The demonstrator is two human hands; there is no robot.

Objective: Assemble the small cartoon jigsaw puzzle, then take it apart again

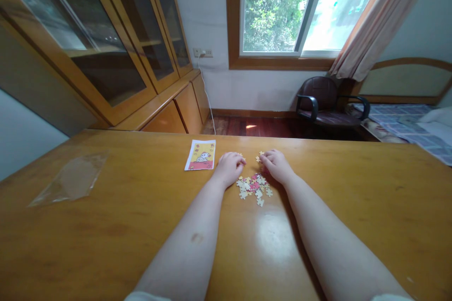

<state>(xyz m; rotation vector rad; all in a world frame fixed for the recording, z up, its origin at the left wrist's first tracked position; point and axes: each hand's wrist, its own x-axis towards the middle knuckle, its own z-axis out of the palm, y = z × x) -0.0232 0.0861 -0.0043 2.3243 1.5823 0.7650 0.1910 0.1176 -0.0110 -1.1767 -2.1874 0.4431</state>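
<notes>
A loose heap of jigsaw pieces [252, 185], pale grey, pink and yellow, lies on the wooden table [141, 225] between my forearms. Just beyond its left side, my left hand [230, 168] rests with curled fingers, and the edge of a small yellowish jigsaw piece [243, 155] shows at the fingertips. Across from it, my right hand [277, 164] is closed, thumb and forefinger together at another small jigsaw piece [261, 153]. One more piece [257, 159] lies close to that thumb. My fingers partly hide what they touch.
A picture card [201, 155] with a white cartoon animal on yellow and red lies left of my left hand. Farther left is a clear plastic bag [76, 176]. Beyond the table stand a glass-door cabinet [141, 28], an armchair [319, 99] and a bed [406, 124].
</notes>
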